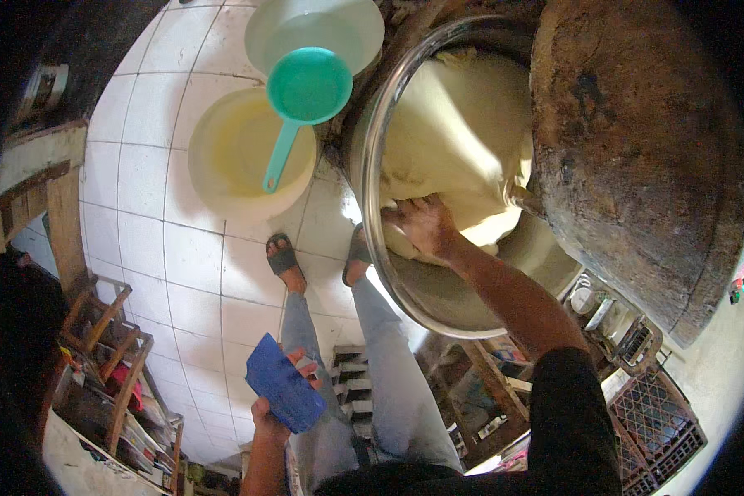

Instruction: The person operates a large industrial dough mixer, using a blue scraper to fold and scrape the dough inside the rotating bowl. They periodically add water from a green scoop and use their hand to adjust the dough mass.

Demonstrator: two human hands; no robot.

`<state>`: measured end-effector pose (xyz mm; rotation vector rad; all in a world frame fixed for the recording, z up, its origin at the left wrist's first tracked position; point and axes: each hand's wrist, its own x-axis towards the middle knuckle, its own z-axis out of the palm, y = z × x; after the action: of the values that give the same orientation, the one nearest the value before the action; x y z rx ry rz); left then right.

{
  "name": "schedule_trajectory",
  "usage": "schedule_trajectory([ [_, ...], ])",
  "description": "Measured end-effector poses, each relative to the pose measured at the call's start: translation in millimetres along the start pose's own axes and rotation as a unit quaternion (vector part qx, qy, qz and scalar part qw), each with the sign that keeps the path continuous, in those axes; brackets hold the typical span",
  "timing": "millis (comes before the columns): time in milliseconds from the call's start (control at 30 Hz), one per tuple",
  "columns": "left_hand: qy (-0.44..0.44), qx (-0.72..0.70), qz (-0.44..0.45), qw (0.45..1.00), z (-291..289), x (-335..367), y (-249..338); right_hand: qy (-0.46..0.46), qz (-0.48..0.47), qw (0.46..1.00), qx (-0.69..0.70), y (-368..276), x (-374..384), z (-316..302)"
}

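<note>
A blue, flat, rectangular dough scraper (283,384) is gripped in my left hand (304,368), thumb and fingers at its edges, above my legs. On the right stands a large metal mixing bowl (374,165) with a mass of pale dough (450,124) in it. My right hand (428,225) reaches over the bowl's near side, its fingers curled into the dough close to the left wall; the fingertips are partly hidden. A mixer shaft (524,199) enters the dough from the right.
A big brown, worn machine body (636,157) overhangs the bowl's right. Left of the bowl, a teal dipper (309,87) lies over a white tub (211,157) and a pale basin (260,29) of liquid. A wooden rack (107,331) and a black crate (653,422) stand at the sides.
</note>
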<state>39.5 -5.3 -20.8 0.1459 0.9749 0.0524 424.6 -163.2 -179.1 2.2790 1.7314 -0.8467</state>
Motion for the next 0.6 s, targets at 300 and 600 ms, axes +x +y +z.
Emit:
schedule_trajectory([
  [300, -0.009, 0.031, -0.015, 0.999, 17, -3, -2, 0.063, 0.121, 0.968, 0.21, -13, 3, -42],
  [600, 0.016, 0.072, -0.033, 0.997, 19, -14, 8, 0.199, 0.057, 0.936, 0.283, -30, -146, -74],
])
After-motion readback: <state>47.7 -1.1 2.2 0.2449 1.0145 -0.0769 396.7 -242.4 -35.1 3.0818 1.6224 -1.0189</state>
